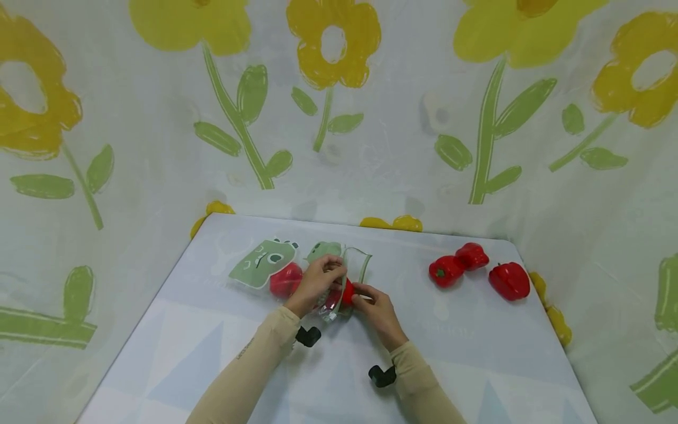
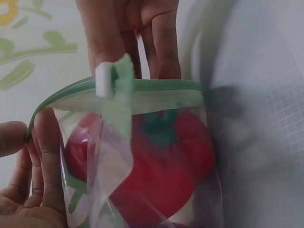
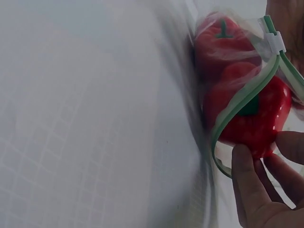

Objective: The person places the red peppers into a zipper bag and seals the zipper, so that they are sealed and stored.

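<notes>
A clear zip bag (image 1: 324, 250) with green print lies mid-table, its green-edged mouth spread wide. My left hand (image 1: 318, 282) pinches one side of that mouth, as the left wrist view shows with the left hand (image 2: 35, 185) at the green rim. Inside the bag is a red bell pepper (image 3: 221, 45) with a green stem. At the opening, my right hand (image 1: 378, 312) grips another red bell pepper (image 3: 266, 123), fingertips on its lower end. A white slider (image 3: 275, 42) sits on the zip edge.
Left of the hands lies another clear bag (image 1: 259, 265) with a green face print and a red pepper (image 1: 286, 280). Three red bell peppers (image 1: 509, 281) rest at the table's right. A flower-printed curtain (image 1: 371, 159) surrounds the table.
</notes>
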Available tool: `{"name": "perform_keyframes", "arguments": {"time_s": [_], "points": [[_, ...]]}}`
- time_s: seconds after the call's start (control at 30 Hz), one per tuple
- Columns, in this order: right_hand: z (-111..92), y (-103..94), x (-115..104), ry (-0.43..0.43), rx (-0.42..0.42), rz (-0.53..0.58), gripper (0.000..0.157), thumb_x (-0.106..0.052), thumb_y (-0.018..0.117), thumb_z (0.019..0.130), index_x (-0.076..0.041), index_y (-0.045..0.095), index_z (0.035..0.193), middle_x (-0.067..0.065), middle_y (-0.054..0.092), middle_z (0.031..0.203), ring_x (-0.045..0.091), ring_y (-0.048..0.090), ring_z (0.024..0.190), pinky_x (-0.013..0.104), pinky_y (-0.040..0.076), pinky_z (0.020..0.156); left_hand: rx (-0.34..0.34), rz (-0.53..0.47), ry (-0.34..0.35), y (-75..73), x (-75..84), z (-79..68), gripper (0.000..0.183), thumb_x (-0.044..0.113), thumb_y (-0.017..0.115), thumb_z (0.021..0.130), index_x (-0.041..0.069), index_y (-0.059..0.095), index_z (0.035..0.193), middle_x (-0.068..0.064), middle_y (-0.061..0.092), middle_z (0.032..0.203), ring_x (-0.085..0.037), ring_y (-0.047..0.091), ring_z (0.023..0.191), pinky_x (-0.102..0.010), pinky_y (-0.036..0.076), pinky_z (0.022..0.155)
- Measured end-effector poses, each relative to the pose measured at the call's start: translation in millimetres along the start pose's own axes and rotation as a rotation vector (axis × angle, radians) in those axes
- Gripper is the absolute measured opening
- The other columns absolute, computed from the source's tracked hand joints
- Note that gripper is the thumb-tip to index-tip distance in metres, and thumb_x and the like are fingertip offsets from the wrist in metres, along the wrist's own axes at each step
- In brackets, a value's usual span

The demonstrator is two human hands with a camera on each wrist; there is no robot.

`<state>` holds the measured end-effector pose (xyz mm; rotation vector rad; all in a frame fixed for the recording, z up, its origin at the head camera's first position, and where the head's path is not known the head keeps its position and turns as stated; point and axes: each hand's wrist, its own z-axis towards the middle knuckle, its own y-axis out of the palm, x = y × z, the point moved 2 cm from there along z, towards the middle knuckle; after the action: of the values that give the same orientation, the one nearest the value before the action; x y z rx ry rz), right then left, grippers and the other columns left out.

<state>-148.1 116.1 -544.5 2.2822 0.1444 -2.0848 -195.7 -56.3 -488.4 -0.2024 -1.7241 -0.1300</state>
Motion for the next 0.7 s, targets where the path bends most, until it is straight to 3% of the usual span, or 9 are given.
{"name": "perform_keyframes", "arguments": {"time_s": [0.47, 0.7], "points": [[-4, 14.2, -19, -0.036, -0.056, -0.048, 0.036, 0.001, 0.060, 0.098, 0.007, 0.060, 0.133, 0.024, 0.061, 0.133, 0.034, 0.066, 0.111, 0.036, 0.056, 0.089, 0.016, -0.024, 0.029, 3.5, 2.2, 0.1, 0.030, 0.016, 0.067, 0.097, 0.000, 0.062, 0.122, -0.012, 0.065, 0.105, -0.020, 0.064, 0.078, -0.030, 0.059, 0.072], [0, 26.2, -8, -0.055, -0.083, -0.011, 0.033, -0.003, 0.058, 0.100, 0.007, 0.061, 0.131, 0.022, 0.065, 0.127, 0.029, 0.067, 0.110, 0.029, 0.055, 0.088, 0.010, -0.061, 0.034, 6.8, -1.8, -0.2, 0.029, 0.015, 0.067, 0.097, 0.000, 0.062, 0.121, -0.011, 0.064, 0.101, -0.018, 0.062, 0.072, -0.028, 0.057, 0.067]]}}
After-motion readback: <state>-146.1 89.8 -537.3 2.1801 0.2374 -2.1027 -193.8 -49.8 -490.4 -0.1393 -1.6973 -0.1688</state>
